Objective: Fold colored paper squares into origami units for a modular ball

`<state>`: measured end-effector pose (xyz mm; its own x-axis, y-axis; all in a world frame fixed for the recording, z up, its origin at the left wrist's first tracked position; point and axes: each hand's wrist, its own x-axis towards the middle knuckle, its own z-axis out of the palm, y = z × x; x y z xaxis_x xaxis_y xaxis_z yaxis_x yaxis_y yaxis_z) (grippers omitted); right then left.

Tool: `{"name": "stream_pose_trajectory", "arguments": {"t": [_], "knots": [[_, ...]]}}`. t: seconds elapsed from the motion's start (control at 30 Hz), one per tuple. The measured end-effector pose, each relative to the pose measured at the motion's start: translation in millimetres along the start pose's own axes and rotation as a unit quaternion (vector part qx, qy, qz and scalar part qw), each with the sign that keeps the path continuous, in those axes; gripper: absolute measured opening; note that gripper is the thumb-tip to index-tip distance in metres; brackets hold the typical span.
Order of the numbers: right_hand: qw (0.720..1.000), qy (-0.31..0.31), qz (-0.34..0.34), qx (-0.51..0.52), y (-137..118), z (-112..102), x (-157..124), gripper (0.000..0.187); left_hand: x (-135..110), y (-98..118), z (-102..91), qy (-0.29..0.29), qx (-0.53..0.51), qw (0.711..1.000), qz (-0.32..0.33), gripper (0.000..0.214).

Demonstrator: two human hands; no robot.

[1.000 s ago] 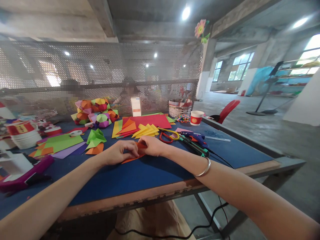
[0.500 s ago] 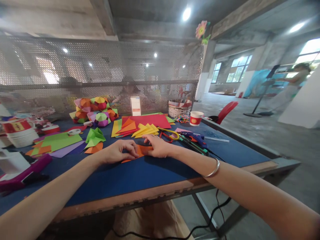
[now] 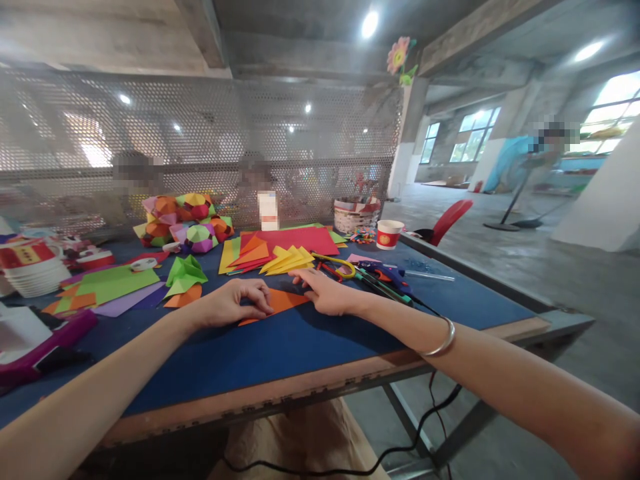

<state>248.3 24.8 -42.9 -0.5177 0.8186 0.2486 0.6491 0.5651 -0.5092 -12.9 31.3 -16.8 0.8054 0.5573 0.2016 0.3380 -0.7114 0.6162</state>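
An orange sheet of folded paper [image 3: 286,301] lies on the blue tabletop, a long pointed shape between my two hands. My left hand [image 3: 239,301] has its fingers curled, thumb and fingertips gripping the paper's left part. At the other tip is my right hand [image 3: 327,293], fingers stretched out and slightly apart, touching or just over the paper's end. A silver bangle [image 3: 443,339] circles the right wrist. Just beyond the hands lie yellow folded paper pieces [image 3: 289,260] and orange folded pieces [image 3: 254,251] on red sheets [image 3: 313,240].
Scissors with a yellow handle [image 3: 345,268] and a blue glue gun [image 3: 383,272] lie to the right. A paper cup [image 3: 389,235] and a woven basket [image 3: 356,215] stand behind. Folded paper balls [image 3: 200,237], green sheets [image 3: 113,285] and a purple tape dispenser [image 3: 65,343] occupy the left.
My right hand has slid to the right along the orange paper, uncovering more of it. The left hand stays on the paper's left part. The view has shifted slightly.
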Motion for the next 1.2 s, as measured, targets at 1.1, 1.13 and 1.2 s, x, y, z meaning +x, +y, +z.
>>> {"name": "stream_pose_trajectory", "arguments": {"t": [1.1,1.13,1.2], "knots": [[0.953,-0.209,0.213,-0.048,-78.3,-44.2,25.1,0.023,2.1,0.2,-0.4,0.006,0.009,0.999,0.035,0.019],[0.953,-0.208,0.216,-0.046,-75.2,-45.4,24.2,0.022,2.0,0.1,-0.3,0.007,0.009,0.999,0.034,0.019],[0.952,-0.205,0.223,-0.042,-69.0,-47.5,22.6,0.020,1.7,0.9,-0.1,0.009,0.006,0.999,0.031,0.020]]}}
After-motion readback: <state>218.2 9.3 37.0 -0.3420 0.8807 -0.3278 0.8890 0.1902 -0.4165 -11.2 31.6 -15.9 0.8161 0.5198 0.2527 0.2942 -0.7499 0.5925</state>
